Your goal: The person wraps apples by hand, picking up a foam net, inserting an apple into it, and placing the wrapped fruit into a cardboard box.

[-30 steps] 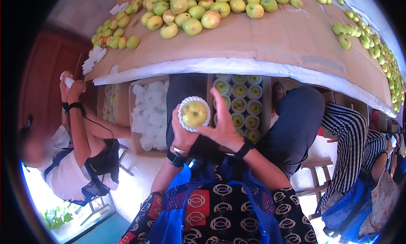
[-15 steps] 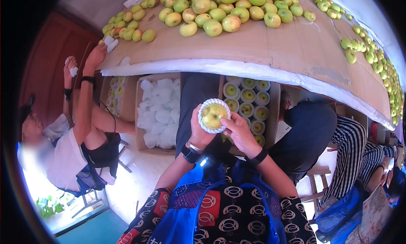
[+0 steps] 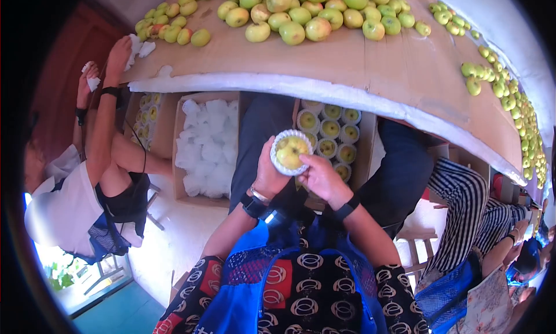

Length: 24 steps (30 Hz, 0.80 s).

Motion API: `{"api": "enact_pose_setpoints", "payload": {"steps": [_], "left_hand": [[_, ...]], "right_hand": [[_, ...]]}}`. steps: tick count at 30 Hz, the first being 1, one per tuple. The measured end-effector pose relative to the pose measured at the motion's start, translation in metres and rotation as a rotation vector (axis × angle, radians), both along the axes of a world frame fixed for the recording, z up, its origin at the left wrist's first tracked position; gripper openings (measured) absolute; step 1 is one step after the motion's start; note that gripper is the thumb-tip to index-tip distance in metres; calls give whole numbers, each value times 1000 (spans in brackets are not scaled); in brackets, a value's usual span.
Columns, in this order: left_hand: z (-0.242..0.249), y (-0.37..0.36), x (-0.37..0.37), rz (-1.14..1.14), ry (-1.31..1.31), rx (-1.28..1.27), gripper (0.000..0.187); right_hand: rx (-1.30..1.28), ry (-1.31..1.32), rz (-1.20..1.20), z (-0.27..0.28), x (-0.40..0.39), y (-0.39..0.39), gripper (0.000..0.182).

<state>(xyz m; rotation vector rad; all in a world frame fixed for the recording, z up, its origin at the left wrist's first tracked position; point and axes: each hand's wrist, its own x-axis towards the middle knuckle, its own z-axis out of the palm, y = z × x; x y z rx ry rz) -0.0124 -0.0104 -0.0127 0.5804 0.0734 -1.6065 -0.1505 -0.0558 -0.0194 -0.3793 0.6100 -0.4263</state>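
In front of my lap, a yellow-green apple (image 3: pixel 292 151) sits in a white foam net (image 3: pixel 278 165), its brownish hollow facing up. My left hand (image 3: pixel 271 176) is wrapped around the netted apple from the left and below. From the right, my right hand (image 3: pixel 325 181) grips its edge, the thumb lying on the apple's skin and the other fingers partly hidden. Just beyond my hands, between my knees, a cardboard box (image 3: pixel 364 146) holds rows of netted apples (image 3: pixel 330 128). Left of my leg, another box (image 3: pixel 180 138) is filled with white foam nets (image 3: pixel 208 146).
A cardboard-covered table (image 3: pixel 347 68) with a white edge carries loose apples (image 3: pixel 292 33) in several heaps. At left, a seated person (image 3: pixel 75 201) holds white pieces, one hand at the table. Striped trousers (image 3: pixel 463 192) of another person are close on my right, beside a wooden stool (image 3: pixel 417 235).
The view has shifted slightly, so the surroundings sit a little further left. Both my hands keep hold of the netted apple, whose face has turned slightly. The neighbour's raised hand has moved a little.
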Motion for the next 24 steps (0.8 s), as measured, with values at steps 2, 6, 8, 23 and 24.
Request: {"api": "enact_pose_setpoints", "payload": {"steps": [2, 6, 8, 23, 24], "left_hand": [[-12, -3, -1, 13, -99, 9, 52], [-4, -11, 0, -145, -108, 32, 57], [10, -12, 1, -196, -222, 277, 57], [35, 9, 64, 195, -1154, 258, 24], [33, 10, 63, 176, -1153, 268, 24]], "right_hand": [[32, -15, -41, -10, 2, -1, 21], [68, 32, -179, -11, -3, -21, 26], [39, 123, -308, -42, -16, -37, 29], [-75, 613, -818, -286, -15, -188, 41], [-58, 625, -822, -289, -18, -186, 41]]}}
